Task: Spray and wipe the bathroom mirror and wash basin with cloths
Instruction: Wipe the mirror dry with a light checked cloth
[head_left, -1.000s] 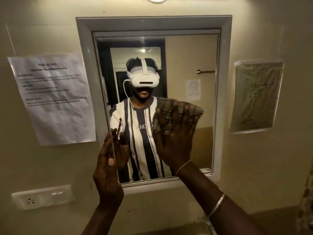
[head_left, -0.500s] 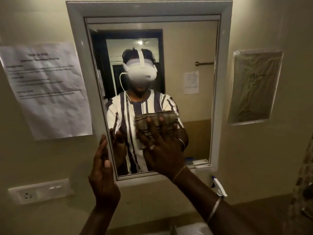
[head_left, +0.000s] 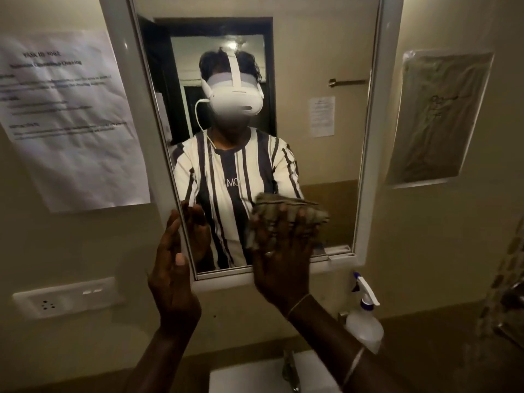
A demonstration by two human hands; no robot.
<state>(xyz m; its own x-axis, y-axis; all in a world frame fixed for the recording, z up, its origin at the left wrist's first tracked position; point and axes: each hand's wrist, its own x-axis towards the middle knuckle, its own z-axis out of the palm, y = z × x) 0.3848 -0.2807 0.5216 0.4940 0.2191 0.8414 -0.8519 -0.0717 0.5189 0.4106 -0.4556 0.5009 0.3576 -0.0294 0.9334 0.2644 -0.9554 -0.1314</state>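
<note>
- Mirror: wall-mounted, white frame; landmark for all entries. Glass is rigid, smooth and breakable, so in my judgement it takes flat, even pressure rather than a jab.
- Cloth: folded, checked pad lying flat on the mirror's lower glass, right of centre. Judged soft, light and limp. It bunches if dragged by one corner, so it is best held under a broad palm with fingers spread over its upper edge.
- Right hand: on the mirror's lower part, its heel over the bottom frame. Grip apart, with straight, fanned fingers pressing the cloth to the glass rather than curling round it.
- Left hand: at the mirror's lower-left inner edge. Grip apart and holding nothing, its fingertips seemingly touching the glass there.
- Spray bottle: below the mirror's lower-right corner, upright and untouched. Judged light, with smooth plastic; take it at the neck under the trigger.
- Wash basin: directly below the mirror, with its tap at the rear; not yet wiped.
- Paper notice: left of the mirror.
- Socket plate: below-left of the mirror.
</note>
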